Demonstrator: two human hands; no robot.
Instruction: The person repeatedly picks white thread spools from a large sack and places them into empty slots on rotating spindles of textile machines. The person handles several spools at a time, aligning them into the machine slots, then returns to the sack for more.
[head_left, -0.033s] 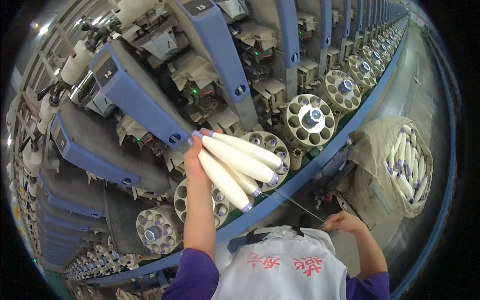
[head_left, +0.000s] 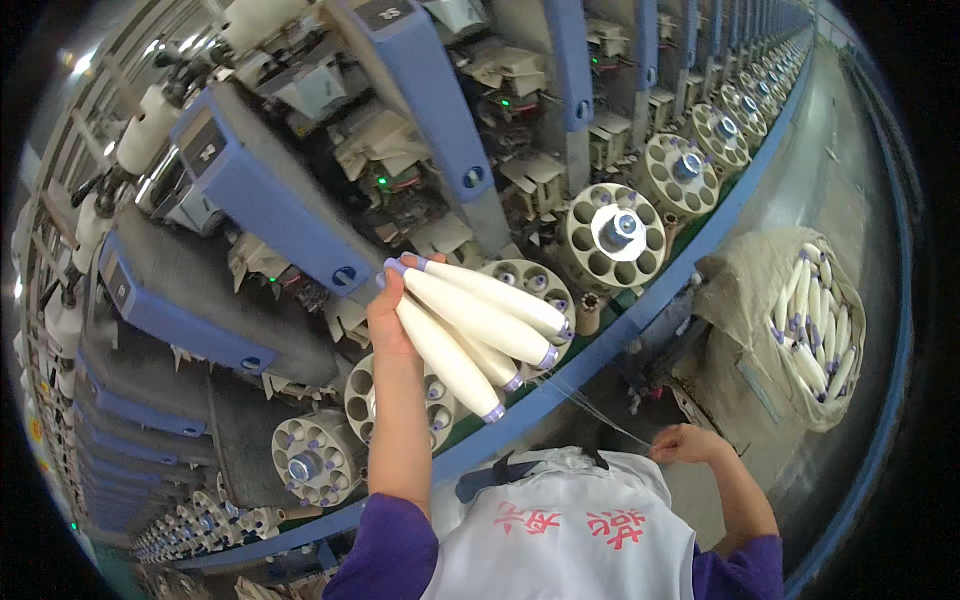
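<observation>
My left hand [head_left: 388,318] is closed around the purple tips of several white yarn bobbins [head_left: 478,312]. They fan out toward the right, their purple bases lowest, in front of the machine's round magazines. Fine yarn ends [head_left: 597,412] run from near these bases to my right hand [head_left: 683,443], which is pinched on them at the right of my white apron [head_left: 570,530]. Behind the bobbins, a round bobbin magazine [head_left: 512,268] with purple-tipped tubes in its pockets is partly hidden.
A cloth sack [head_left: 735,350] of white bobbins [head_left: 818,325] stands to the right. Blue winding units [head_left: 275,205] line the machine, with more round magazines [head_left: 613,237] and a blue rail [head_left: 665,295] along its front. The aisle floor [head_left: 815,180] runs off at the far right.
Both hands and the bobbins stay almost in place. The machine and sack sit very slightly differently in the view, and the yarn ends look a little more spread.
</observation>
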